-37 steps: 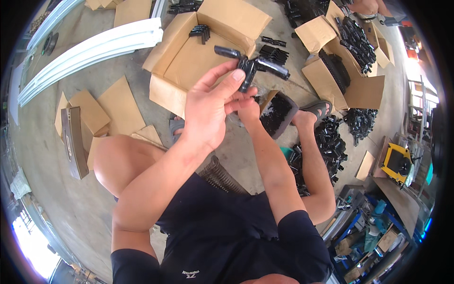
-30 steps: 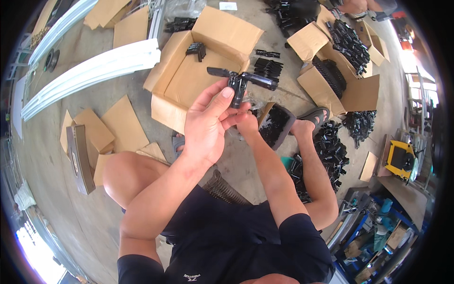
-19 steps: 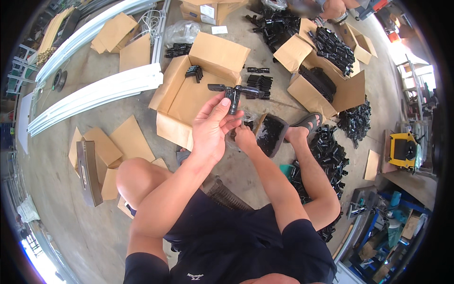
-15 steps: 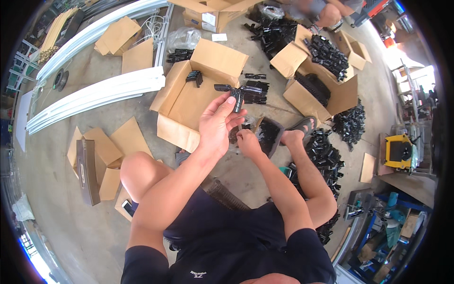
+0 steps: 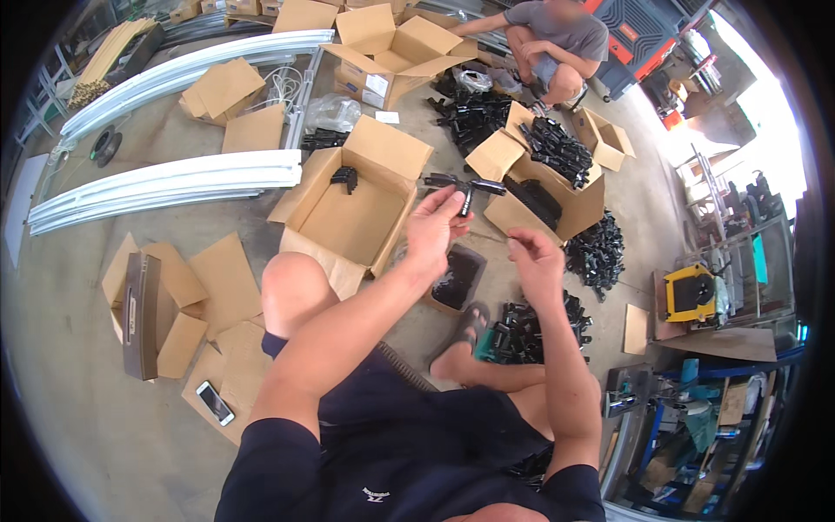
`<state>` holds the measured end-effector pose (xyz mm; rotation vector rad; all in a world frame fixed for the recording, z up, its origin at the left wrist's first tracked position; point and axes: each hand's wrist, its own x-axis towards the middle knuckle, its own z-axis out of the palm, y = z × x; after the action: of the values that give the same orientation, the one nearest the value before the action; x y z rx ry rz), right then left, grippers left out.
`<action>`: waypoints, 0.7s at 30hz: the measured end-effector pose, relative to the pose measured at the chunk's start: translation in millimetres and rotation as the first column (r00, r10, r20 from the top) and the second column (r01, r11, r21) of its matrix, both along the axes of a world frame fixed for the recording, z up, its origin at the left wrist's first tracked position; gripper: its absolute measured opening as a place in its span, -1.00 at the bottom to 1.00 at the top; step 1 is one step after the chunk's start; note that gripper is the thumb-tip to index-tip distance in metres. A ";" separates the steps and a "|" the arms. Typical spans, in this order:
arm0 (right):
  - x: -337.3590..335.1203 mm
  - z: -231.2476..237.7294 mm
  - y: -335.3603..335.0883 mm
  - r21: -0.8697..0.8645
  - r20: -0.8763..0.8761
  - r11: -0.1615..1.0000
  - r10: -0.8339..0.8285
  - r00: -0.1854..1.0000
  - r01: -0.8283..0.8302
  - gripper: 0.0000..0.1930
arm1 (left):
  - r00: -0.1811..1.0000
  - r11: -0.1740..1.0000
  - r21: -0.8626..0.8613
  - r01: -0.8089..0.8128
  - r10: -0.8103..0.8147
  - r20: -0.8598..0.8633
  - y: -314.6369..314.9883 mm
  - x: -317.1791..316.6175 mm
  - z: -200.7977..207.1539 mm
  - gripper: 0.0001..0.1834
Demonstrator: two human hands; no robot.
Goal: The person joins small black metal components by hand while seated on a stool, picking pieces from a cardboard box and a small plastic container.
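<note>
Black T-shaped plastic fitting (image 5: 464, 187) is held up above the concrete floor (image 5: 78, 287), grasped at its stem by the fingertips of the left hand (image 5: 435, 230). Right hand (image 5: 532, 261) is just beside it, apart from the fitting, fingers pinched together; whether they hold anything cannot be told. Directly beyond the fitting stands an open brown cardboard box (image 5: 352, 213) with one black part in its far corner. To the right, a second open carton (image 5: 544, 187) is filled with black parts. Small black tray (image 5: 454, 278) lies below the hands. Loose heap of black parts (image 5: 596, 257) lies on the floor at right.
</note>
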<state>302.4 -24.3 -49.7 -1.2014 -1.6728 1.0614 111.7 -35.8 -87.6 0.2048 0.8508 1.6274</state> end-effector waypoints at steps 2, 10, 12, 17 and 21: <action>-3.8 12.4 -8.5 -0.006 -0.051 1.000 0.014 0.999 -0.014 -0.83 | 0.999 0.999 0.018 0.043 -0.043 -0.003 -5.0 0.1 -4.6 -0.63; -28.5 -34.4 10.4 -0.124 -0.381 0.992 -0.076 0.922 0.030 -0.80 | 0.999 0.999 -0.042 0.006 -0.008 -0.036 -3.4 11.2 -22.3 -0.61; -41.3 -51.0 17.7 -0.166 -0.445 0.986 -0.067 0.893 -0.008 -0.80 | 0.998 0.997 -0.076 -0.016 0.012 -0.059 -3.3 4.3 -32.5 -0.61; -52.7 -73.0 41.0 -0.240 -0.517 0.968 -0.060 0.854 -0.078 -0.78 | 0.996 0.996 -0.079 -0.045 0.039 -0.078 3.8 -0.2 -46.9 -0.64; -64.5 -86.9 51.1 -0.317 -0.604 0.944 -0.127 0.787 -0.090 -0.82 | 0.991 0.994 -0.072 -0.079 0.071 -0.112 14.9 -2.1 -53.6 -0.66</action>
<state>237.9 26.8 -136.6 -0.9096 -0.9856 1.5668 109.7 -20.9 -141.2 0.2117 1.0132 1.6621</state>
